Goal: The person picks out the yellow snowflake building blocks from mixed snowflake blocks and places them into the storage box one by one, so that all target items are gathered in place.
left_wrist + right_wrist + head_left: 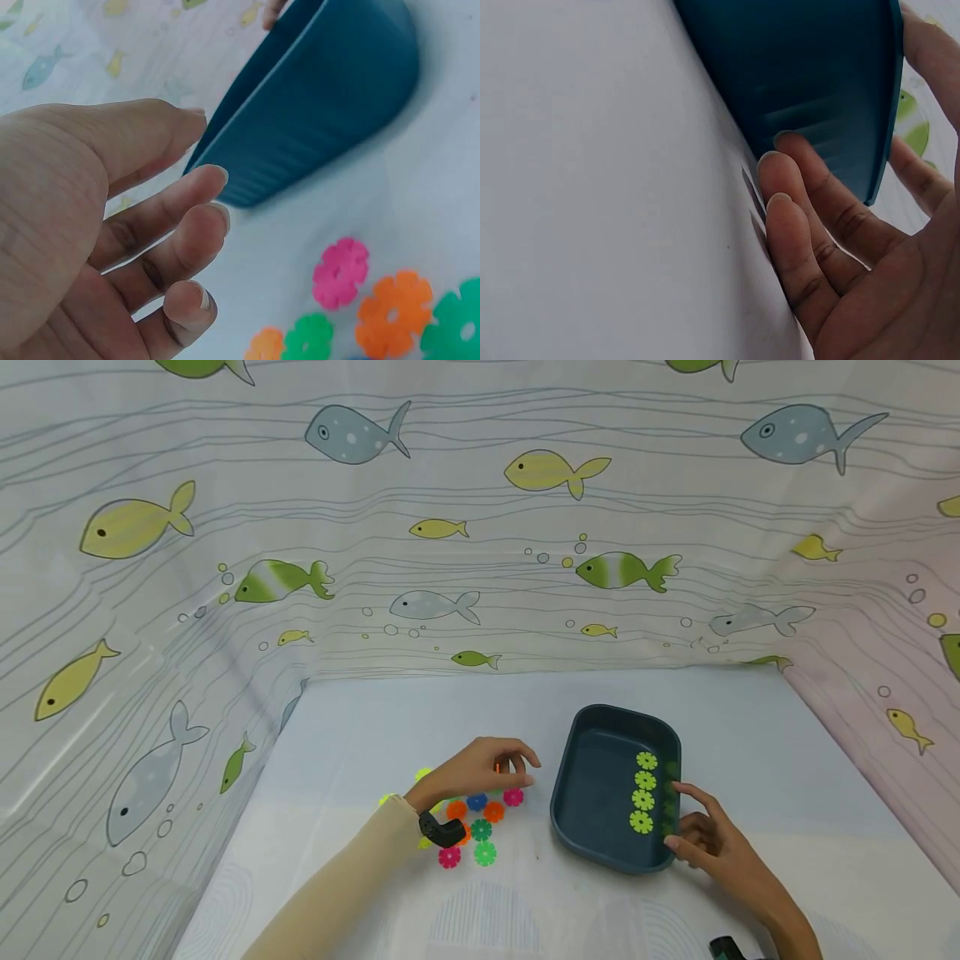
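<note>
A dark blue rectangular tray (592, 802) stands on the table with several yellow-green notched flower discs (643, 800) in a column along its right side. My right hand (712, 843) is at the tray's right wall. Its thumb and index finger lie at the rim while the other fingers curl against the outside, as the right wrist view shows. My left hand (480, 768) hovers left of the tray, fingers loosely bent, nothing visible between them. Beneath and around it lie loose flower discs, among them a pink disc (341, 274) and an orange disc (394, 315).
More discs are scattered under the left forearm, including a light green disc (485, 853) and a pink disc nearest the front. A fish-patterned sheet (450, 560) rises behind and on both sides of the white table (420, 710).
</note>
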Demonstrator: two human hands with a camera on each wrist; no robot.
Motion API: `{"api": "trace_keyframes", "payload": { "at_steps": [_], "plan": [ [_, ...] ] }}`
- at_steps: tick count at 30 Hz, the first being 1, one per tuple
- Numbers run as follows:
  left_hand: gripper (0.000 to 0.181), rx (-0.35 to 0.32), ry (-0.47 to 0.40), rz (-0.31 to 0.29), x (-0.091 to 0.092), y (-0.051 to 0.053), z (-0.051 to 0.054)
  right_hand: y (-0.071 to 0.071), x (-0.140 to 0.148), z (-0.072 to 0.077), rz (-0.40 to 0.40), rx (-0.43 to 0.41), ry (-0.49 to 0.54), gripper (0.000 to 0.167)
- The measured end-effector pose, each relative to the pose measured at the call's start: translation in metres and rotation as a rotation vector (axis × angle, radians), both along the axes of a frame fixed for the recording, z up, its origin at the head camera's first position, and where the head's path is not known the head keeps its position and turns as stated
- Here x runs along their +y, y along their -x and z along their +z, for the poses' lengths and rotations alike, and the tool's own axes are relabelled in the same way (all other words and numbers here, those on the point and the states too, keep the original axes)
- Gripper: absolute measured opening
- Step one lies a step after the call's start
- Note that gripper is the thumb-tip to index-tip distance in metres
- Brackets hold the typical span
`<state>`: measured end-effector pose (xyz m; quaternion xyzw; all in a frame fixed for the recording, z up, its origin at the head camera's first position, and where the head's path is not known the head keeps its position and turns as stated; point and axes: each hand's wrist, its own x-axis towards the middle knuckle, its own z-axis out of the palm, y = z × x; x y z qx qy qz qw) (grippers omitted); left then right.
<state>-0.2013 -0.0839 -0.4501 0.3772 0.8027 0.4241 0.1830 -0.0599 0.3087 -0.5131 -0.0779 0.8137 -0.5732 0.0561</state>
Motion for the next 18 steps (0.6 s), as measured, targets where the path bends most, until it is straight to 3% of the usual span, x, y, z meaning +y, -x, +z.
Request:
{"api": "trace_keyframes", "payload": {
  "at_steps": [18],
  "plan": [
    [0.029, -0.022, 0.072, 0.223, -0.084, -0.014, -0.017, 0.0, 0.001, 0.0, 0.013, 0.018, 0.013, 0.075]
  ]
}}
